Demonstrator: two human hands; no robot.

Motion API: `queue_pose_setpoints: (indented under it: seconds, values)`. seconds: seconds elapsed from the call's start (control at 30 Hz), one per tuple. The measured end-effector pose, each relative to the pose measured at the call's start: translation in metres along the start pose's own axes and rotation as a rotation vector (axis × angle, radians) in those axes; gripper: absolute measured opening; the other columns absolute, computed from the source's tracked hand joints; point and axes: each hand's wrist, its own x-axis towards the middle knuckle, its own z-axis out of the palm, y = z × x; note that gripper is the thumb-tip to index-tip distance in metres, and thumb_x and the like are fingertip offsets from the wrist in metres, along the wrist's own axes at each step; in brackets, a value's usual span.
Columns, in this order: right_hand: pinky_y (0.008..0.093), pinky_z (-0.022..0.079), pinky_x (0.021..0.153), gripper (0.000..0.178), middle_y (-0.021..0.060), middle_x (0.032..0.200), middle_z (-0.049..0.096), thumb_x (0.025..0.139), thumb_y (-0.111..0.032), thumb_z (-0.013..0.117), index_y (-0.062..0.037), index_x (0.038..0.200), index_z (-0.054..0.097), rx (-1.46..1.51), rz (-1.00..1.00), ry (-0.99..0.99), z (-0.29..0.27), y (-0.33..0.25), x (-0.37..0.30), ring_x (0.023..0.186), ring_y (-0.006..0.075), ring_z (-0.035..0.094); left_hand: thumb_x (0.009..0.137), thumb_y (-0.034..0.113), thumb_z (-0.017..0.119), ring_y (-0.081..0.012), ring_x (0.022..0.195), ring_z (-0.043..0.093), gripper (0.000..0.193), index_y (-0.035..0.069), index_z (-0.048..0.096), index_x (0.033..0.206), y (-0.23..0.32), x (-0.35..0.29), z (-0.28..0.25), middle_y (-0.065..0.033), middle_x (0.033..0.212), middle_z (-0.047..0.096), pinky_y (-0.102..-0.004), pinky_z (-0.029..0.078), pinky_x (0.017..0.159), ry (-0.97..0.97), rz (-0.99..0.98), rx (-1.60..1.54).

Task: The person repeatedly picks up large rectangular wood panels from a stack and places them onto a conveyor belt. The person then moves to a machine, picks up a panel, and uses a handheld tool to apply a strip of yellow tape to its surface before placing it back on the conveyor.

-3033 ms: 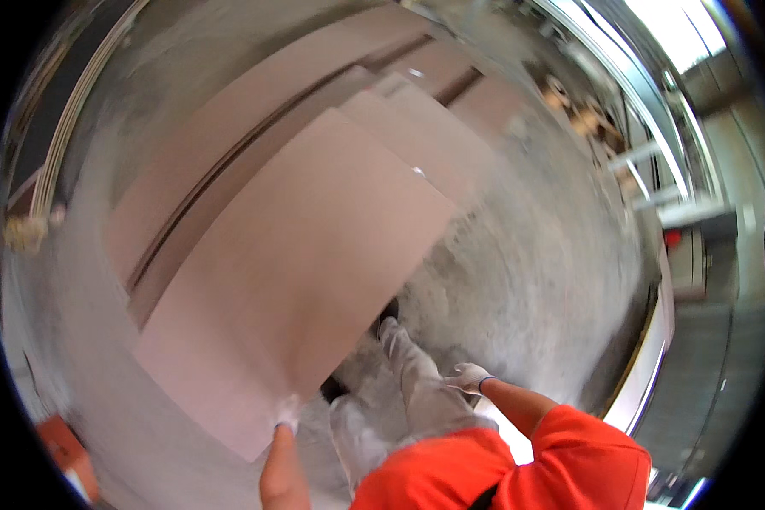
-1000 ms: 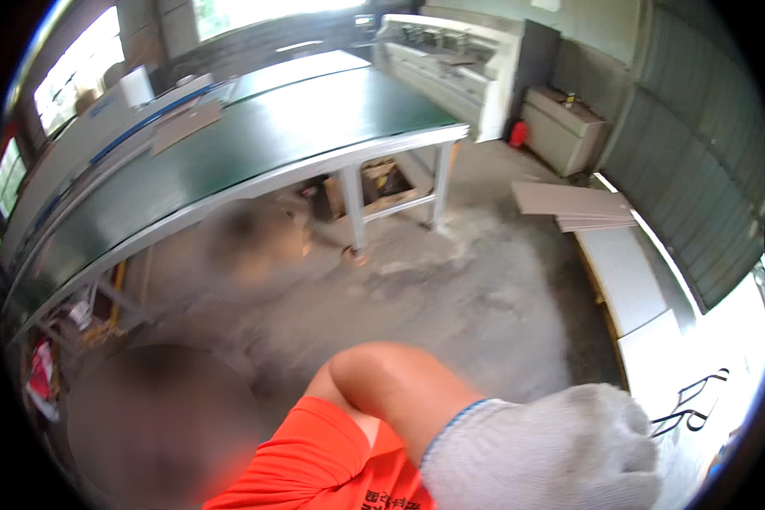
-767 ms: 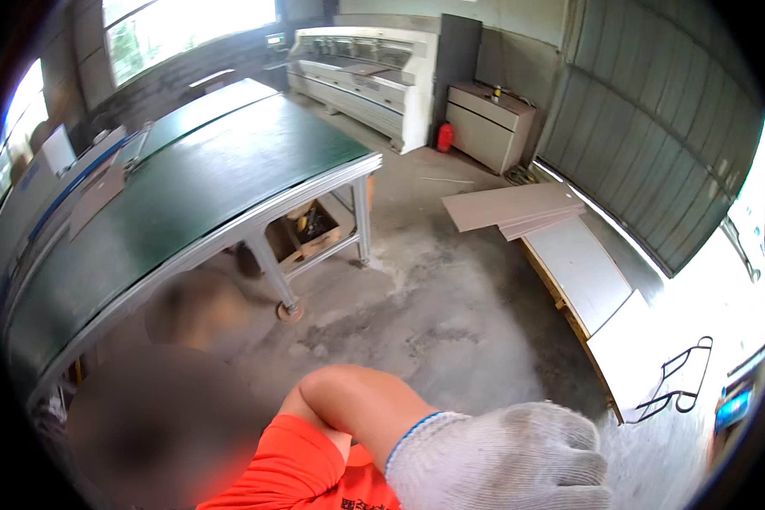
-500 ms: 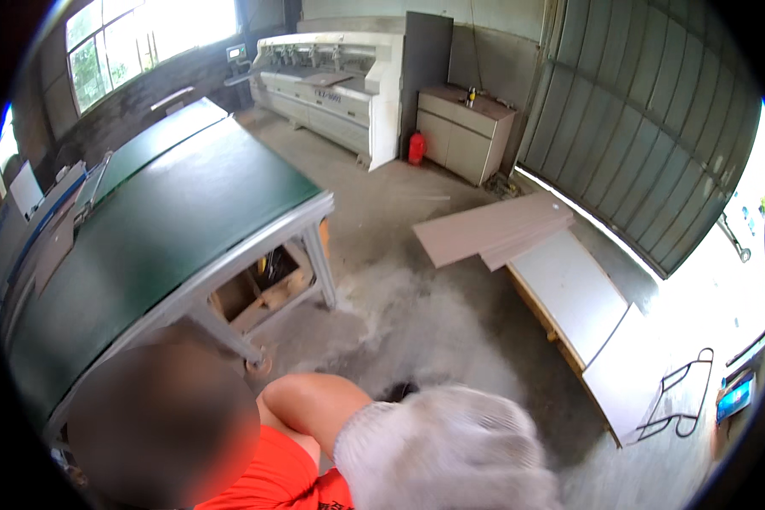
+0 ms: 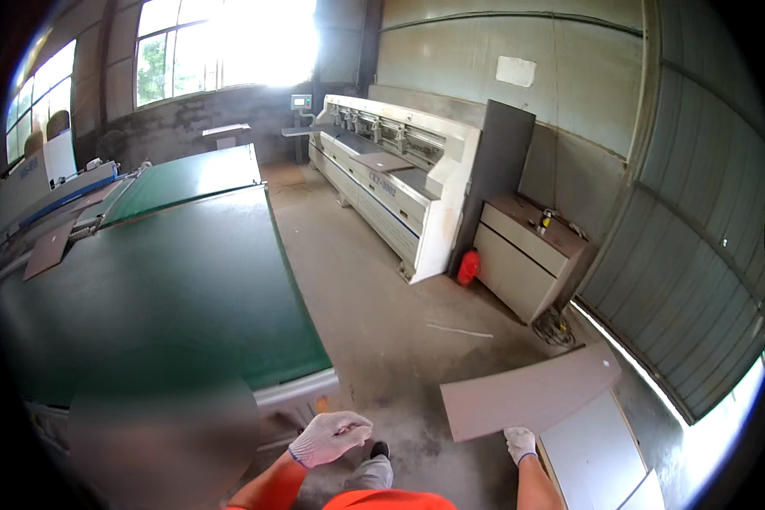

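Note:
My left hand [image 5: 330, 439], in a white knitted glove, is raised in front of me near the green table's near right corner. Its fingers are curled together and nothing shows in them. To the right, my gloved right hand [image 5: 520, 444] is closed at the near edge of a brown panel [image 5: 518, 391]. Its fingertips are partly hidden by the glove's own bulk. The long, flat panel lies across the far end of a low stack of white boards [image 5: 591, 450] and sticks out past it to the left.
A large green-topped table [image 5: 170, 289] fills the left side. Beyond the aisle stands a long white machine [image 5: 374, 187]. A red container [image 5: 468, 268] and a cabinet [image 5: 518, 259] with coiled cable [image 5: 554, 327] stand right of it. A blurred patch covers the table's near corner.
My view has swung up and left. A gloved hand that was large and smeared at the bottom is gone; now both hands show, the right at the brown panel's edge.

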Motion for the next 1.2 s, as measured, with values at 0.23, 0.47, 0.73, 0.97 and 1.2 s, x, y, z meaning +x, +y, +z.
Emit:
queue_pose_setpoints:
  seconds: [0.23,0.47,0.73,0.97,1.2]
  values:
    - [0.0463,0.058,0.072,0.018,0.0143,0.081,0.072,0.091,-0.019,0.058,-0.0131,0.080,0.071,-0.487,0.124,-0.423,0.103,-0.090,0.123,0.082,0.0345,0.073,0.098,0.009,0.068,-0.0118,0.087,0.070,0.020,-0.006,0.073,0.110,-0.008,0.231,-0.088,-0.0082,0.096,0.076,-0.0262,0.056,0.080,0.064,0.028,-0.466]
    - [0.0476,0.058,0.074,0.020,0.0140,0.086,0.074,0.091,-0.022,0.058,-0.0141,0.081,0.073,-0.377,0.444,-0.590,0.218,-0.218,0.243,0.085,0.0336,0.074,0.091,0.006,0.066,-0.0290,0.067,0.065,0.012,0.002,0.063,0.080,0.128,0.478,-0.204,-0.0141,0.082,0.062,-0.0396,0.050,0.051,-0.547,1.492,-0.462]
    - [0.0491,0.058,0.076,0.022,0.0135,0.092,0.076,0.091,-0.026,0.059,-0.0151,0.084,0.076,-0.541,0.319,-0.635,0.356,-0.376,0.572,0.089,0.0326,0.075,0.090,0.006,0.067,-0.0298,0.068,0.065,0.009,0.003,0.062,0.083,0.111,0.715,-0.334,-0.0148,0.085,0.063,-0.0408,0.050,0.052,-0.376,1.551,-0.282]
    - [0.0516,0.057,0.079,0.031,0.0191,0.101,0.076,0.097,-0.022,0.052,-0.0076,0.088,0.078,-1.253,-0.859,-0.451,0.571,-0.596,0.958,0.092,0.0381,0.074,0.090,0.006,0.069,-0.0305,0.068,0.065,0.008,0.003,0.062,0.086,0.025,0.890,-0.460,-0.0154,0.087,0.063,-0.0419,0.051,0.053,0.065,1.544,-0.092]
    - [0.0447,0.056,0.078,0.043,0.0176,0.093,0.077,0.089,-0.048,0.068,-0.0065,0.093,0.079,-0.647,-0.542,-0.544,0.759,-0.763,1.063,0.087,0.0324,0.075,0.089,0.005,0.070,-0.0312,0.068,0.065,0.008,0.004,0.062,0.089,-0.050,1.104,-0.622,-0.0160,0.090,0.063,-0.0429,0.051,0.054,0.172,1.666,-0.028]
